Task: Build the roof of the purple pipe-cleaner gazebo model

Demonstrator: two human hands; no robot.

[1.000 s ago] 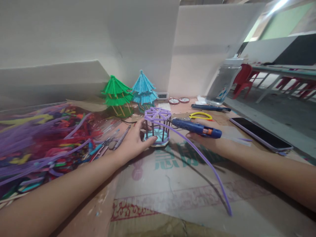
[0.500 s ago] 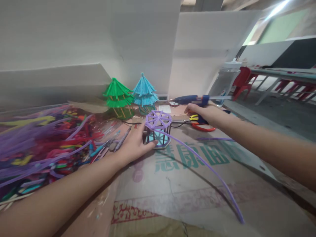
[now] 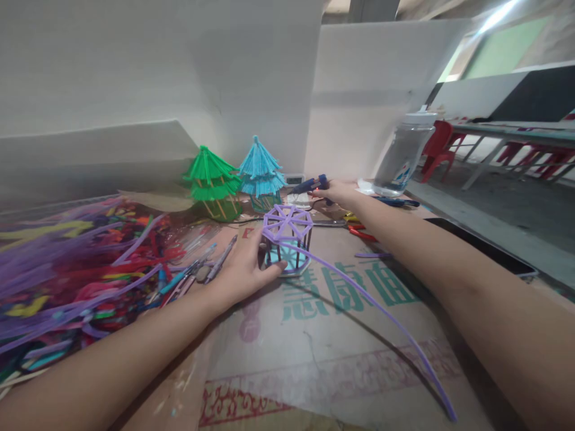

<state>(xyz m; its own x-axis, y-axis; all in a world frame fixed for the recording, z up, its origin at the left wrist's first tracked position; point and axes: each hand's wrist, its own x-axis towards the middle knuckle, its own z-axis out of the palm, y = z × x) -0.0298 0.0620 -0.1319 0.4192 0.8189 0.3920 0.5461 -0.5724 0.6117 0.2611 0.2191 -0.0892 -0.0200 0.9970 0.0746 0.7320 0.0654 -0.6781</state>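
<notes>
My left hand (image 3: 242, 263) is closed around the left side of a small octagonal pavilion frame (image 3: 287, 224). The frame has a purple pipe-cleaner top with spokes, dark posts and a pale blue base that rests on the cardboard. One long purple pipe cleaner (image 3: 381, 308) trails from its top edge toward the lower right. Farther back, my right hand (image 3: 336, 193) grips a dark blue hot glue gun (image 3: 309, 185), whose nozzle points left over a small white pad (image 3: 299, 200). Part of the handle is hidden by my fingers.
Green (image 3: 213, 182) and blue (image 3: 260, 173) pavilion models stand at the back. Loose pipe cleaners (image 3: 81, 263) and pens (image 3: 220, 260) lie on the left. Red-handled pliers (image 3: 362, 232), a phone (image 3: 480, 245) and a water bottle (image 3: 404, 155) are on the right.
My right hand has carried the glue gun left, from near the bottle to the small white pad. My left hand stays on the pavilion frame.
</notes>
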